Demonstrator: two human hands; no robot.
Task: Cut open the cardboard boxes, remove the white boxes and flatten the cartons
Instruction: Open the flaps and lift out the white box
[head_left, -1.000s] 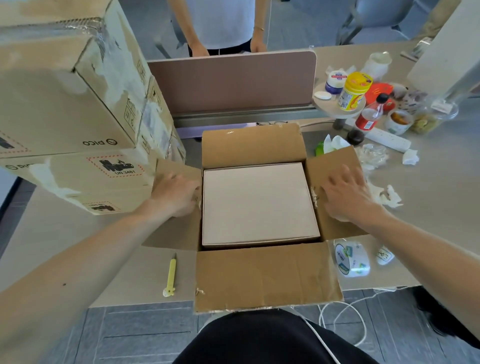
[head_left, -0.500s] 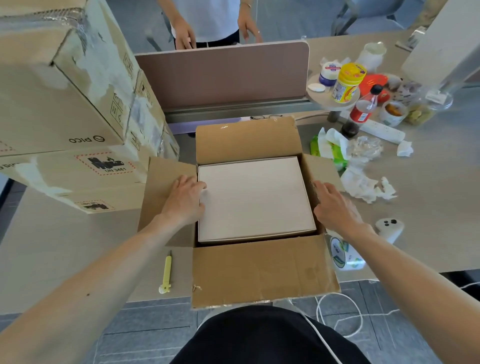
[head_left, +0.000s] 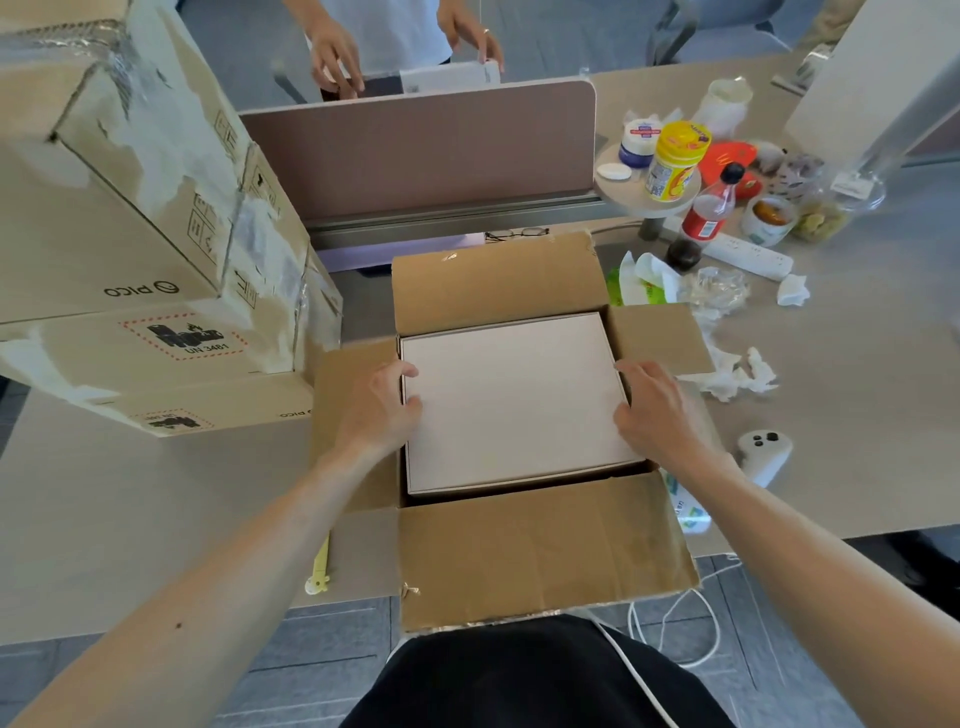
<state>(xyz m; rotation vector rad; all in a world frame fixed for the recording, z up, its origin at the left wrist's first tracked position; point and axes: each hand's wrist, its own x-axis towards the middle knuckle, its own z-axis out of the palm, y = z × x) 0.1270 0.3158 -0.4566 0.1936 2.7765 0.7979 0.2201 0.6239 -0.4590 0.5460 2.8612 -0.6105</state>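
Note:
An open cardboard carton (head_left: 540, 551) stands at the table's near edge with its four flaps spread out. Inside lies a white box (head_left: 511, 400), flat and filling the opening. My left hand (head_left: 382, 408) grips the white box's left edge, thumb on top and fingers tucked into the gap beside it. On the opposite side my right hand (head_left: 652, 410) curls its fingers over the box's right edge. A yellow box cutter (head_left: 319, 569) lies on the table left of the carton, partly hidden under my left forearm.
Stacked sealed cartons (head_left: 135, 249) rise at the left. A brown divider panel (head_left: 421, 150) stands behind the carton, with another person's hands (head_left: 337, 57) beyond it. Bottles, jars, tissues and a white controller (head_left: 763, 454) crowd the right side. A white cable (head_left: 675, 639) hangs below.
Both hands have moved inward from the side flaps onto the white box's left and right edges. The other person behind the divider now holds a white box.

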